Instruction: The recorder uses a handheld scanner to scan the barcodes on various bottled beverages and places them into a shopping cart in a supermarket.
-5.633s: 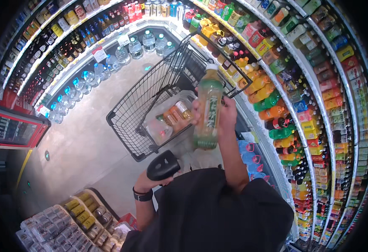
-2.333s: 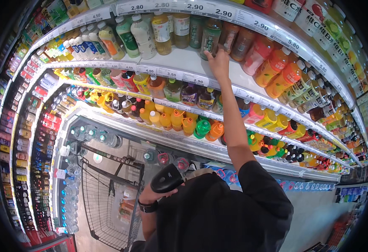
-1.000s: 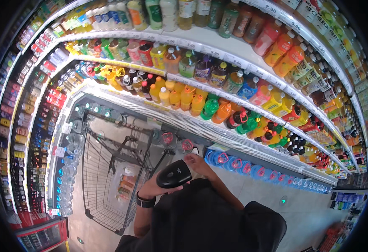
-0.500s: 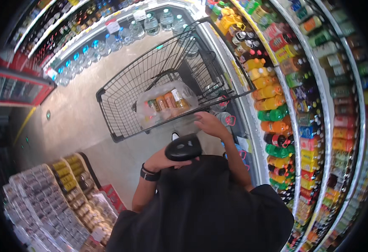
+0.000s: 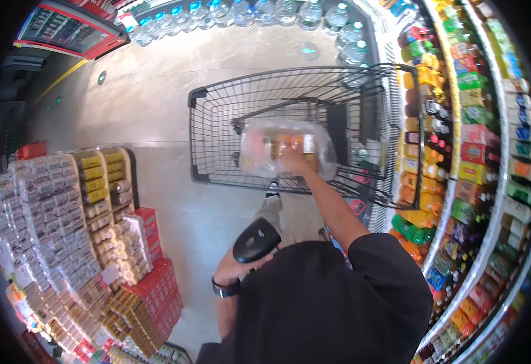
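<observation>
In my left hand (image 5: 235, 265), close to my body, is a black handheld barcode scanner (image 5: 257, 241). My right arm stretches forward over the near side of a black wire shopping cart (image 5: 211, 139). At its end, my right hand (image 5: 294, 162) is over a translucent plastic bag (image 5: 253, 159) in the cart, touching or just above the bottles. Several drink bottles (image 5: 309, 144) with orange and white labels lie side by side in the bag. The right fingers are blurred against them, so their grip is not clear.
Shelves of coloured drink bottles (image 5: 420, 233) curve along the right, close to the cart. Large water bottles (image 5: 263, 12) line the far side. Stacked cans (image 5: 41, 212) and red boxes (image 5: 159, 297) stand at the left. A red-framed cooler (image 5: 74, 27) is at the far left.
My right hand has moved from beside the cart's near rim to over the bottles in the bag. The view has turned, and the cart appears further right. The scanner stays in my left hand.
</observation>
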The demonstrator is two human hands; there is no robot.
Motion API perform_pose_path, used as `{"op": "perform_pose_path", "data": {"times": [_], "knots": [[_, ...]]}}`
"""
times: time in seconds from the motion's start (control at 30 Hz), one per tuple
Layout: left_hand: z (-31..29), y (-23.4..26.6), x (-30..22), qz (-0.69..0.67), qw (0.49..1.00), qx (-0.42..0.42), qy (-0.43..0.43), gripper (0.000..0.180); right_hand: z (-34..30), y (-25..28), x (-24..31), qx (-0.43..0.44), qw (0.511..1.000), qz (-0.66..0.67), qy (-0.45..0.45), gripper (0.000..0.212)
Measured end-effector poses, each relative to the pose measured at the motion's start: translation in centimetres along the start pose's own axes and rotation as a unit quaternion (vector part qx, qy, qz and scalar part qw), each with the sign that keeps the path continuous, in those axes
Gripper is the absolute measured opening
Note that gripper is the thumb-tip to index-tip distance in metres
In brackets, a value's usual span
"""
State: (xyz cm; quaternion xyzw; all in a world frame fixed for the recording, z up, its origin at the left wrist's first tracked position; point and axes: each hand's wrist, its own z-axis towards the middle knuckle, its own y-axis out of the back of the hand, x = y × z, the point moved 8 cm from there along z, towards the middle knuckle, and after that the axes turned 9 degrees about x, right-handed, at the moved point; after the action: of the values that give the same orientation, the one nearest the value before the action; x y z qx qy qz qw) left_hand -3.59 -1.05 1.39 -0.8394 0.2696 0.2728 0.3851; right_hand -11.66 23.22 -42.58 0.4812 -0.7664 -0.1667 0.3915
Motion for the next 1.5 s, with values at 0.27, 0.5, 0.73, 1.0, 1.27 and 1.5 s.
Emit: {"op": "perform_pose_path", "data": {"times": [0.27,0.5,0.73,1.0,1.27,1.5], "knots": [[0.1,0.9,4.1,-0.147,0.968,-0.161,0.124,0.036,4.5,-4.3,8.1,-0.155,0.834,0.230,-0.476,0.056],[0.9,1.8,2.1,-0.122,0.965,-0.207,0.108,0.030,5.3,-5.5,7.7,-0.131,0.883,0.221,-0.394,0.047],[3.2,1.8,-3.2,-0.105,0.990,-0.093,0.022,0.029,3.3,-5.3,0.2,-0.018,0.747,0.661,-0.071,0.076],[4.7,1.4,-7.1,0.048,0.997,0.045,0.029,0.030,-14.1,7.5,5.5,0.026,0.675,0.734,-0.073,0.049],[7.2,0.0,-6.8,0.205,0.940,0.261,0.080,0.026,-33.9,9.3,13.1,-0.206,0.518,0.824,0.099,0.063],[7.6,-5.5,-4.1,0.219,0.902,0.367,0.065,0.042,-44.0,5.2,17.8,-0.420,0.531,0.736,0.007,0.070]]}}
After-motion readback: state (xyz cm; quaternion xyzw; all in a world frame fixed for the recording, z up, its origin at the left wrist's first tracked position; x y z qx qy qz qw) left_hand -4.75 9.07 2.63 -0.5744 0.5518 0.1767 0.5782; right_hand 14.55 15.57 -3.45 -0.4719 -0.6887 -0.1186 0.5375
